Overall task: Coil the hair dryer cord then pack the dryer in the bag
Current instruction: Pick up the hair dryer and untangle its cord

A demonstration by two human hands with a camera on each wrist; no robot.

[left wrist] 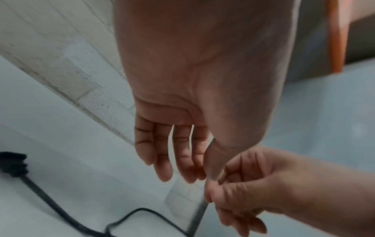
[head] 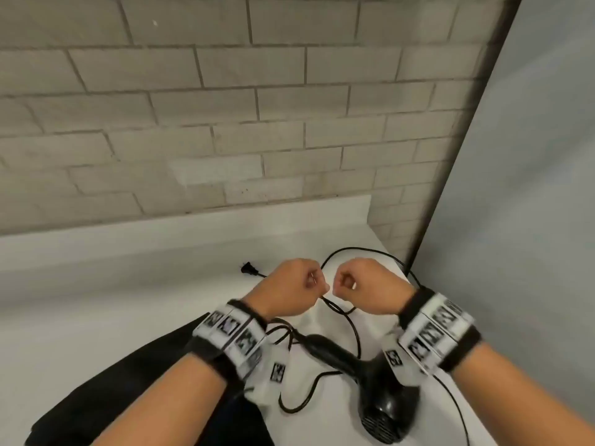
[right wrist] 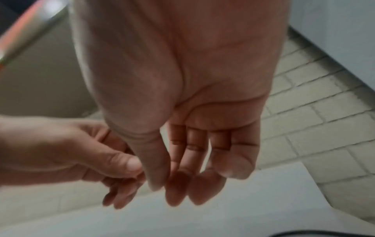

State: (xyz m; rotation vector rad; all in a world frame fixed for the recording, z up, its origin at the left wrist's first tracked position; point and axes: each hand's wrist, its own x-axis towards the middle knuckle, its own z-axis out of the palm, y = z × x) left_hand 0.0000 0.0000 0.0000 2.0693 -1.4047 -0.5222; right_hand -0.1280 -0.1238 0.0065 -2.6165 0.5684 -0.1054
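Head view: black hair dryer (head: 383, 397), loose cord (head: 351, 320) seemingly pinched.

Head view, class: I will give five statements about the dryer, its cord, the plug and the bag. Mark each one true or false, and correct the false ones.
1. The dryer lies on the white counter. True.
2. The plug is in a wall socket. False: it lies loose on the counter.
3. The cord is neatly coiled. False: it sprawls in loose loops.
4. The dryer is inside the bag. False: it lies beside the bag.
5. Both hands are raised near each other above the cord. True.
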